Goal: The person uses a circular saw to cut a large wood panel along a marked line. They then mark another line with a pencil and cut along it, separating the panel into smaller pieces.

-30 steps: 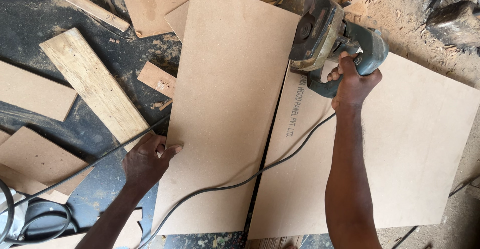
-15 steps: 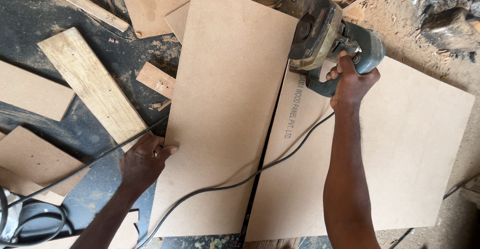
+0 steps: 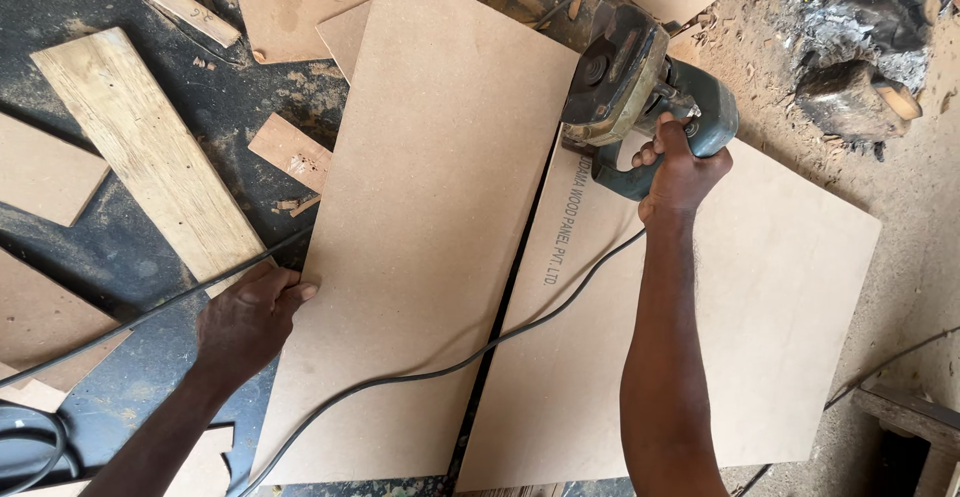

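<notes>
A circular saw (image 3: 645, 82) was gripped by the right hand (image 3: 680, 172), fingers wrapped round its handle, at the far end of the cut between two fibreboard panels (image 3: 430, 257). The left panel's edge was pressed flat by the left hand (image 3: 245, 317), fingers spread narrow. The cut was judged nearly complete. The power cord (image 3: 470, 357) lay across both panels and would need keeping clear of the blade.

Tan fibreboard panels (image 3: 430, 217), a teal-green circular saw (image 3: 640, 97) with a dusty grey guard (scuffed brown), black cable (image 3: 440, 367), pale yellowish plank (image 3: 150, 152)
</notes>
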Demonstrator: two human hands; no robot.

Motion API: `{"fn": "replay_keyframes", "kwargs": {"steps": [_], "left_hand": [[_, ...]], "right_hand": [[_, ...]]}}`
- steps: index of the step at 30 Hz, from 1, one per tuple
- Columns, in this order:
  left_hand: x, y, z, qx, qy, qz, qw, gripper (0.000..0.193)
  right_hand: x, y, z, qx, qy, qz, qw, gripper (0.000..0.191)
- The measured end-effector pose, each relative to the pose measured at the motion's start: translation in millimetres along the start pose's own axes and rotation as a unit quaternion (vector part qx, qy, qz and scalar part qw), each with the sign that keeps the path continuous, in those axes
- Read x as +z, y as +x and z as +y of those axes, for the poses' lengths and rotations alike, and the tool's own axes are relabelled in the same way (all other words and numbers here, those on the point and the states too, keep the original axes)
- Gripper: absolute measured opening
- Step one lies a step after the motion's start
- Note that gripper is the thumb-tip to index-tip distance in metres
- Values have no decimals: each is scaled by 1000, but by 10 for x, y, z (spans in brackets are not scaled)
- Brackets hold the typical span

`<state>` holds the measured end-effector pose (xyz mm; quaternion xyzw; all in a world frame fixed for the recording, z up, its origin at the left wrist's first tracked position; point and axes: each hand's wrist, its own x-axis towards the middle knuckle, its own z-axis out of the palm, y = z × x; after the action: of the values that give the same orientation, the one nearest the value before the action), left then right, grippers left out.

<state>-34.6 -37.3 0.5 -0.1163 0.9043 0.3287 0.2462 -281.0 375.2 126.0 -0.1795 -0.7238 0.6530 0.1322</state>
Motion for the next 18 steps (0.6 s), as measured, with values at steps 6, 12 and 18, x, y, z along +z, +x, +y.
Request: {"fn": "replay_keyframes", "kwargs": {"steps": [6, 12, 18], "left_hand": [[20, 13, -18, 6, 1, 1, 1000, 30], [33, 0, -37, 8, -10, -1, 1000, 29], [-31, -54, 15, 4, 6, 0, 1000, 30]], "right_hand": [[-1, 60, 9, -4, 0, -4, 1000, 9], [-26, 108, 14, -2, -3, -6, 1000, 11], [-15, 24, -94, -6, 12, -32, 999, 11]]}}
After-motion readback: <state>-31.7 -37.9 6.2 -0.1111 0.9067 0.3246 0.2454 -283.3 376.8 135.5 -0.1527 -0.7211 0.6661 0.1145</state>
